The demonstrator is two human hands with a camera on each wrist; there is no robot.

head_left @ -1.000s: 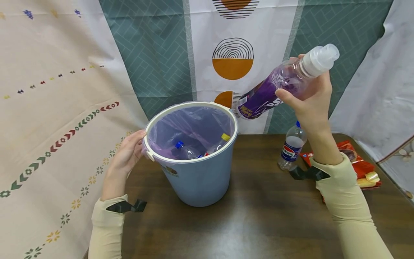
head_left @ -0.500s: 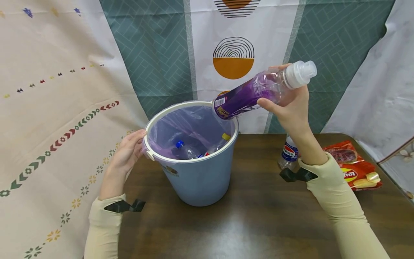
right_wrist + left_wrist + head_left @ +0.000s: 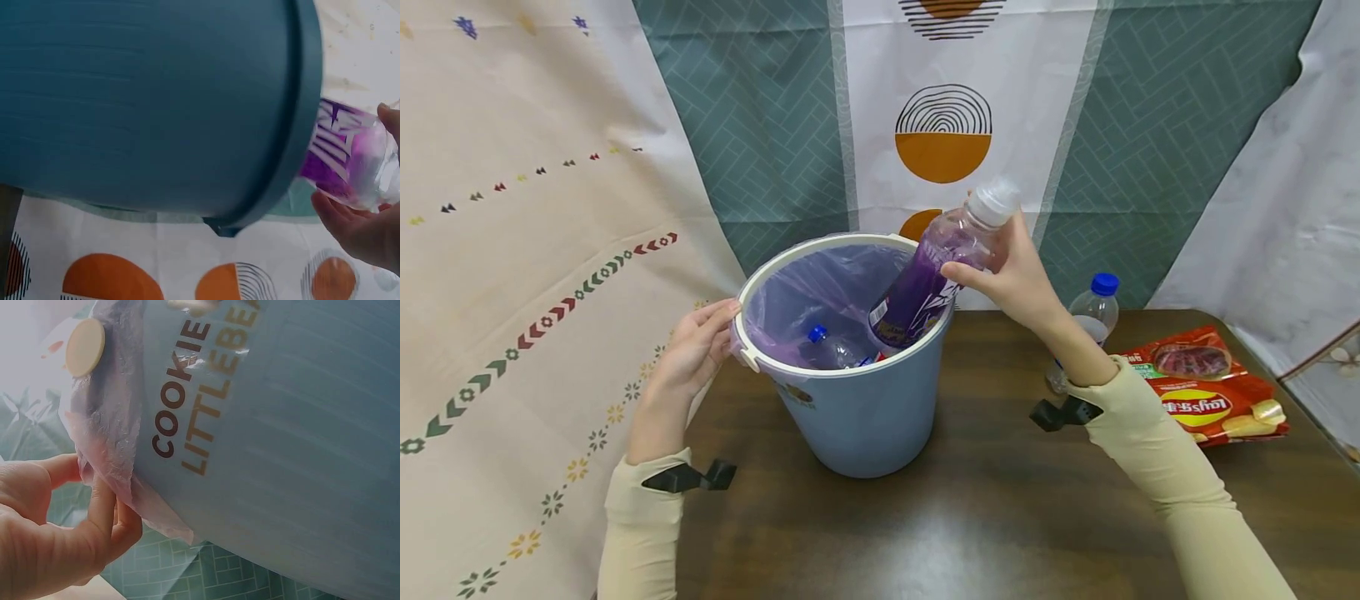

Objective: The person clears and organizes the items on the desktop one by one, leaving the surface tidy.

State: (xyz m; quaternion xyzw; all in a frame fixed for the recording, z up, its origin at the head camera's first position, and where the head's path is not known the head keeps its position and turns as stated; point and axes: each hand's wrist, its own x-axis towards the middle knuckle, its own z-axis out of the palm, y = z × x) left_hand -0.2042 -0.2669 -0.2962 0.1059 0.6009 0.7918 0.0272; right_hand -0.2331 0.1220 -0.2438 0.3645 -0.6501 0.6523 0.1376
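A blue trash can (image 3: 872,425) with a cream rim and a thin purple liner (image 3: 790,292) stands on the table. My left hand (image 3: 696,350) grips its rim at the left; in the left wrist view the fingers (image 3: 103,506) pinch the overhanging liner. My right hand (image 3: 1011,271) holds a purple-labelled bottle (image 3: 917,292) with a white cap. The bottle tilts bottom-first into the can, its lower end inside the rim. Below it in the can lies a clear bottle with a blue cap (image 3: 817,333). In the right wrist view the can's wall hides the bottle's lower end.
Right of the can, a clear bottle with a blue cap (image 3: 1103,287) stands partly behind my right forearm. Beside it lies a red Lay's chip bag (image 3: 1210,383). Patterned cloth (image 3: 775,125) hangs behind the dark wooden table (image 3: 970,500).
My right hand has carried the purple-labelled bottle left and down, from beside the can into its mouth, and the bottle tilts more steeply. My left hand has stayed on the rim.
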